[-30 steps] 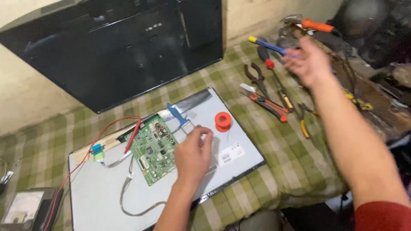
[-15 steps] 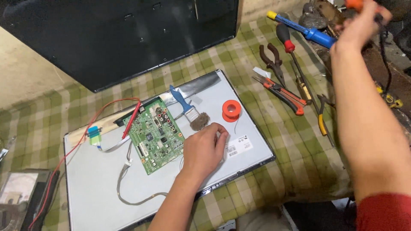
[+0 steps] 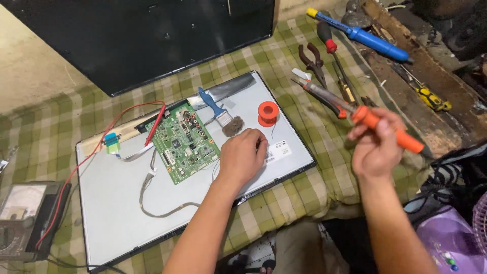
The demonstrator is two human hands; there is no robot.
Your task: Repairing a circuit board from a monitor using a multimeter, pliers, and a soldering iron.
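Note:
My right hand point(image 3: 378, 147) grips a soldering iron point(image 3: 373, 122) by its orange handle, its metal tip pointing up and left over the checked cloth. My left hand point(image 3: 242, 158) rests curled on the grey back of a flat display panel point(image 3: 116, 203), just right of a green circuit board point(image 3: 184, 141). A blue-handled brush point(image 3: 219, 111) and an orange solder spool point(image 3: 268, 113) lie on the panel just beyond the left hand. A red probe lead point(image 3: 154, 127) touches the board's upper left corner.
A black monitor cover point(image 3: 137, 35) lies at the back. Pliers point(image 3: 313, 60), screwdrivers point(image 3: 332, 53) and a blue desoldering pump point(image 3: 362, 35) lie on the cloth at the right. An analogue meter point(image 3: 23, 215) sits at the left edge. A purple fan point(image 3: 456, 243) stands at the lower right.
My right hand has come back from the tools at the far right, bringing the orange soldering iron down toward the panel. The left hand has stayed on the panel.

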